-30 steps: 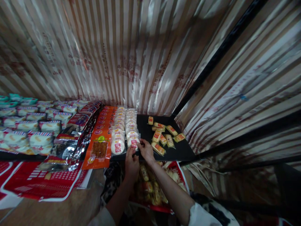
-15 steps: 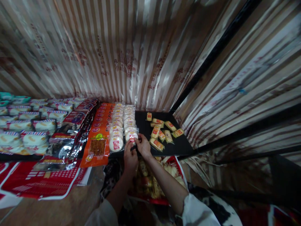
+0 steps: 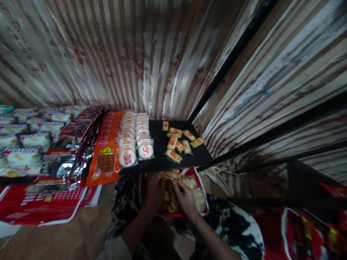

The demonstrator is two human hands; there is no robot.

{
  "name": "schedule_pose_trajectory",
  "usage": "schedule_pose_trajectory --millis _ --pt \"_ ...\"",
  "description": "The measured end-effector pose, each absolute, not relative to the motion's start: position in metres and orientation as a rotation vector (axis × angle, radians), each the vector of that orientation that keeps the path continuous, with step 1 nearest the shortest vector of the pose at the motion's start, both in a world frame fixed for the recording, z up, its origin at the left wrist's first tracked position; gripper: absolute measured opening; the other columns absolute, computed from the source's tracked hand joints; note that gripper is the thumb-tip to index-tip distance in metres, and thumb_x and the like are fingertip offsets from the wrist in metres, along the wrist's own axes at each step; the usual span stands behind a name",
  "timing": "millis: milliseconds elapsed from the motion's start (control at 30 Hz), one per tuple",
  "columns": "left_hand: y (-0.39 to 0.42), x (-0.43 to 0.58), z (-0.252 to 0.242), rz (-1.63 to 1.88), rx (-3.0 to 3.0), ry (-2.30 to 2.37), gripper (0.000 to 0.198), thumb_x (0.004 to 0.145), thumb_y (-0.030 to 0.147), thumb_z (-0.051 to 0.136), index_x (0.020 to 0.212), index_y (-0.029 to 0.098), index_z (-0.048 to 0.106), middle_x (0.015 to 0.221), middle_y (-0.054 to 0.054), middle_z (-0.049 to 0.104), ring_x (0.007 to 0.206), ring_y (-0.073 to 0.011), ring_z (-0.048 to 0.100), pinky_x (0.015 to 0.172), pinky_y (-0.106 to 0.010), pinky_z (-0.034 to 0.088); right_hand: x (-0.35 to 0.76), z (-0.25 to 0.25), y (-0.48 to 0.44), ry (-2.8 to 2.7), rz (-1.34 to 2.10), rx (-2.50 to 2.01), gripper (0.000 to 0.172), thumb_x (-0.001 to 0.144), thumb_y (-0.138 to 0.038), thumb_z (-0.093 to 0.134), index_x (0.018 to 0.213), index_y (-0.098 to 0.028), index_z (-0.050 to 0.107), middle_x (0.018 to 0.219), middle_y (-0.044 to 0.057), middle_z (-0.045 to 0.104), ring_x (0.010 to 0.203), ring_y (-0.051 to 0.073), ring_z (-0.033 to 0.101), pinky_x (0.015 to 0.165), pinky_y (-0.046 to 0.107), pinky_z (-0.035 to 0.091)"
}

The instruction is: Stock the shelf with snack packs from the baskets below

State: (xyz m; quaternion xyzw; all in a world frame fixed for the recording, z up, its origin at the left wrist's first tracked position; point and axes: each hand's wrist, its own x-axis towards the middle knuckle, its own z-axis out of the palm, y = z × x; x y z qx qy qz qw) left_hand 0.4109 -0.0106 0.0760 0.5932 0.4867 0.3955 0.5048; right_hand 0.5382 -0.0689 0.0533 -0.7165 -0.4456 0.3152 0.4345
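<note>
Both hands are down in a red basket (image 3: 205, 196) of wrapped snacks, below the front edge of the black shelf (image 3: 151, 165). My left hand (image 3: 156, 190) is at the basket's left side, dark and blurred, so its fingers are hard to read. Beside it, my right hand (image 3: 186, 196) has its fingers curled together over the packets; whatever they hold is hidden. White round crackers (image 3: 199, 198) in clear wrap lie right of that hand. On the shelf above, overlapping wrapped round crackers (image 3: 145, 151) form two columns, with several small yellow-wrapped snack bars (image 3: 173, 156) scattered to their right.
Orange snack packs (image 3: 104, 162), dark shiny pouches (image 3: 63, 155) and rows of white packets (image 3: 24, 159) fill the shelf's left. Another red basket (image 3: 58, 209) stands below. Striped sheeting (image 3: 130, 54) hangs behind, with a black post (image 3: 230, 57) at the right.
Both hands have left the front of the right cracker column and come down toward me into the basket. The front cracker in that column now lies uncovered. The view has shifted slightly.
</note>
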Motion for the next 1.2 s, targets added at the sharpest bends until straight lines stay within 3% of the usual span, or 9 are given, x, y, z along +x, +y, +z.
schedule_pose_trajectory --millis 100,233,367,533,733,1000,1200 --pt "-0.022 0.419 0.066 0.834 1.43 1.162 0.025 0.069 0.005 0.045 0.071 0.021 0.064 0.077 -0.003 0.066 0.08 -0.0184 0.06 0.079 -0.032 0.044 0.57 0.043 -0.082 -1.037 0.614 -2.055 0.041 0.082 -0.053 0.04 0.08 -0.021 0.065 0.07 0.004 0.066 0.07 0.021 0.06 0.065 0.029 0.046" --pt "-0.031 0.427 0.058 0.733 1.412 1.141 0.024 0.067 0.005 0.048 0.072 0.021 0.065 0.078 -0.003 0.066 0.079 -0.0184 0.06 0.08 -0.032 0.043 0.607 0.038 -0.07 -1.203 0.442 -2.324 0.04 0.085 -0.042 0.035 0.1 -0.02 0.064 0.092 0.007 0.068 0.082 0.021 0.063 0.074 0.029 0.046" --pt "-0.036 0.431 0.055 0.628 1.41 1.175 0.022 0.069 0.008 0.048 0.073 0.022 0.065 0.077 -0.002 0.067 0.077 -0.0182 0.06 0.078 -0.031 0.043 0.62 0.042 -0.041 -1.47 0.436 -2.503 0.037 0.086 -0.034 0.038 0.113 -0.021 0.06 0.097 0.01 0.068 0.09 0.021 0.063 0.078 0.03 0.044" --pt "-0.04 0.43 0.045 0.598 1.379 1.221 0.023 0.068 0.01 0.049 0.074 0.023 0.068 0.081 -0.003 0.069 0.08 -0.0189 0.061 0.076 -0.029 0.044 0.617 0.04 -0.016 -1.525 0.473 -2.768 0.034 0.086 -0.037 0.042 0.104 -0.02 0.065 0.101 0.014 0.067 0.097 0.025 0.061 0.078 0.033 0.044" --pt "-0.04 0.43 0.033 0.554 1.33 1.247 0.02 0.067 0.013 0.052 0.074 0.023 0.069 0.078 -0.002 0.07 0.076 -0.0177 0.062 0.074 -0.027 0.044 0.618 0.028 -0.008 -1.604 0.527 -2.746 0.033 0.087 -0.036 0.04 0.106 -0.022 0.063 0.109 0.013 0.065 0.095 0.023 0.062 0.075 0.033 0.045" --pt "-0.043 0.434 0.027 0.506 1.433 1.276 0.024 0.068 0.012 0.049 0.076 0.022 0.069 0.081 -0.003 0.071 0.079 -0.0183 0.062 0.073 -0.027 0.044 0.638 0.018 -0.013 -1.626 0.478 -2.659 0.033 0.086 -0.032 0.041 0.105 -0.018 0.064 0.091 0.016 0.069 0.08 0.024 0.065 0.069 0.031 0.044" --pt "-0.045 0.436 0.036 0.493 1.482 1.257 0.027 0.069 0.012 0.046 0.076 0.023 0.07 0.081 -0.003 0.07 0.08 -0.0193 0.063 0.075 -0.028 0.044 0.646 0.011 -0.045 -1.594 0.311 -2.249 0.039 0.086 -0.032 0.03 0.093 -0.018 0.066 0.095 0.014 0.068 0.091 0.023 0.061 0.083 0.032 0.044"
